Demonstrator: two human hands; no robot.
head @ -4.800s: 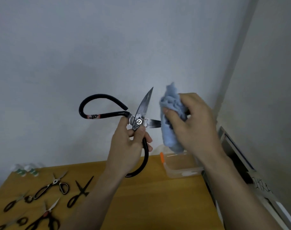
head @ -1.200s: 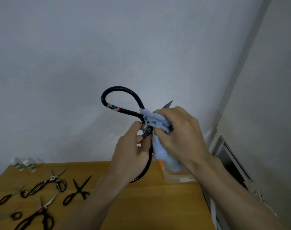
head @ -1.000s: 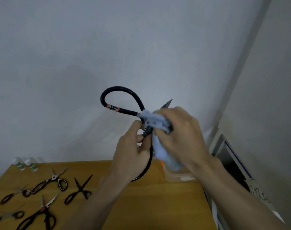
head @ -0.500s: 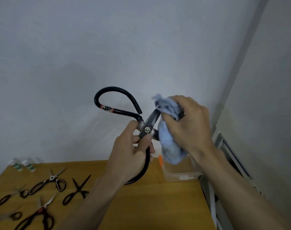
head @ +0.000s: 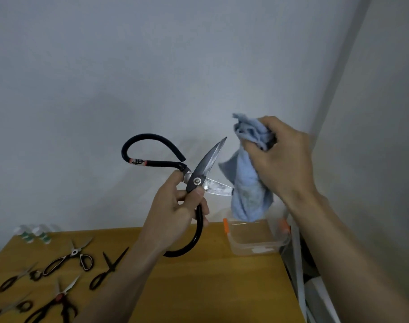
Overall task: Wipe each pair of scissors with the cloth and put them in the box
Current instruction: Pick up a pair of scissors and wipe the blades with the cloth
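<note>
Near left corner of the table: several small pairs of scissors lie flat on the wood; 1 with a red pivot sits nearest, and a partly cut-off pair reaches the frame's lower left edge.
Left side, farther in: an all-black pair lies with its tips toward the wall, beside a silver-bladed pair with brown-and-black handles; a smaller dark pair lies nearer the left edge.
Left forearm: rises from the bottom of the frame, angled up and to the right, over the table.
Left hand: raised above the table, fingers curled round 1 black handle loop of the large scissors, thumb pressed just under the pivot screw.
Large scissors: held in the air, blades spread apart; 1 blade points up and right, the other points right with its tip at the cloth; the free handle loop arcs up to the left and carries a red-and-white band.
Right forearm: enters from the lower right, slanting up and left.
Right hand: held higher than the left, back toward the camera, fingers clenched round a bunch of the blue cloth.
Cloth: hangs down from the fist, its lower end just above the box.
Box: clear plastic with orange clips, open, at the far right corner of the table.
Far left corner: small white bottles with green bands by the wall.
</note>
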